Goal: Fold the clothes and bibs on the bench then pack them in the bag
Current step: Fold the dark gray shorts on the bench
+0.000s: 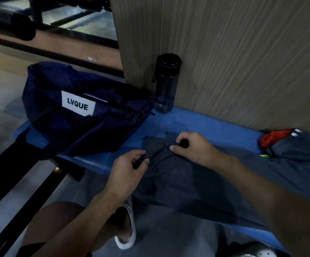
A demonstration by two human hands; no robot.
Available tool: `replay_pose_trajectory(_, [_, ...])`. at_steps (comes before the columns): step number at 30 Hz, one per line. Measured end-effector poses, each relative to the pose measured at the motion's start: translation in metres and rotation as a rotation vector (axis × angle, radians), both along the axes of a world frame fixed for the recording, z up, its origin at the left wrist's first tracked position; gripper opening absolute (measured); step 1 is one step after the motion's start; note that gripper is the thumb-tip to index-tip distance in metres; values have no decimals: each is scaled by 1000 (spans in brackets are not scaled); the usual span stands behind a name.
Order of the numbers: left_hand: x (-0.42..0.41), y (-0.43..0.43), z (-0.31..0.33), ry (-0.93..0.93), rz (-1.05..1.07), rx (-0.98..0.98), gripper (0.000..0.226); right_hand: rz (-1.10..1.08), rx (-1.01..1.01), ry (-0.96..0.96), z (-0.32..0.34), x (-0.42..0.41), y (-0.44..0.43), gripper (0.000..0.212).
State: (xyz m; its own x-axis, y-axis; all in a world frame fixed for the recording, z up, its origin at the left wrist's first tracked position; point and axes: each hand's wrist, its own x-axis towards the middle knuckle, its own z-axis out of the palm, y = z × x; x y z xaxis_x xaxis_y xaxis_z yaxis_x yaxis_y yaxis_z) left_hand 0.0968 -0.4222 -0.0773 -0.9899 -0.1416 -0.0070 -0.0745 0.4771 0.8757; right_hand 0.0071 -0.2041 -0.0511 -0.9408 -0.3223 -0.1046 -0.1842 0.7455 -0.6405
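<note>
Left hand [130,169] and right hand [191,147] each pinch the garment [178,180] by its edge. Pull it taut and flat on the desk [187,121], then fold.

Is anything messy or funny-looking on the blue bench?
A little. The red and grey clothes lie bunched in a heap at the right end of the bench, and the grey garment droops over its front edge. Nothing looks spilled or broken.

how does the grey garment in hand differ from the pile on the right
The grey garment lies spread out; the bunched pile sits crumpled. The left hand and right hand pinch the grey garment; the bunched pile is untouched. Only the bunched pile shows red cloth and white stripes. Both lie on the bench.
</note>
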Motion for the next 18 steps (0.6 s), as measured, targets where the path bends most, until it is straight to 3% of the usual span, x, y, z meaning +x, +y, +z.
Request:
replay_pose_trajectory(5, [0,-1,0,91,-119,-66,18,-26,-53,-13,1,2,-15,35])
replay_pose_trajectory(8, [-2,-1,-3,117,-147,-58,14,2,-114,-36,6,7,-16,10])
replay_pose_trajectory(9, [-3,-1,-3,123,-140,-30,13,12,-138,-39,8,11,-15,11])
replay_pose_trajectory(11, [-5,-1,-1,129,-108,51,12,23,-158,-22,12,20,-11,25])
replay_pose_trajectory(18, [-22,-4,-8,-31,-76,30,38,64,-220,-68,12,48,-5,18])
